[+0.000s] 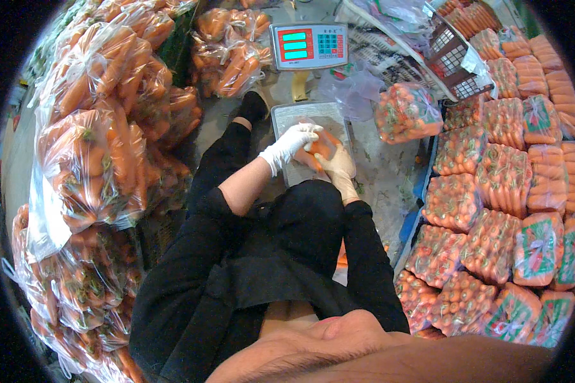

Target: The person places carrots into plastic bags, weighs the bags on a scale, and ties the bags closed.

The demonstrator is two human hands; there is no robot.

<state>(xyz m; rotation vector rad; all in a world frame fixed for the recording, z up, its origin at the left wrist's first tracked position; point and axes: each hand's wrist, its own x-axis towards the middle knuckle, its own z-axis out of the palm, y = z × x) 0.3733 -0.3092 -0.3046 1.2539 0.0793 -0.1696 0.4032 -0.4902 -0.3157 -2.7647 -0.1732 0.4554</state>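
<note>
My left hand (292,143), in a white glove, grips the upper left side of a clear plastic bag of carrots (316,146). On the lower right side of that bag, my right hand (338,165) is closed, in a cream-coloured glove. Both hands and the bag are over the metal platform of a digital scale (292,112). Beyond the platform stands the scale's display and keypad (309,46), its screens lit. Loose thin plastic bags (357,91) lie beside the platform, and a filled bag of carrots (408,114) sits to the right of them.
Large clear bags of carrots (96,163) are piled at the left, with more bags (232,57) at the upper middle. On the right, a blue-edged container (414,215) borders rows of packed carrot bags (503,174). Printed sacking (388,55) lies at the upper right.
</note>
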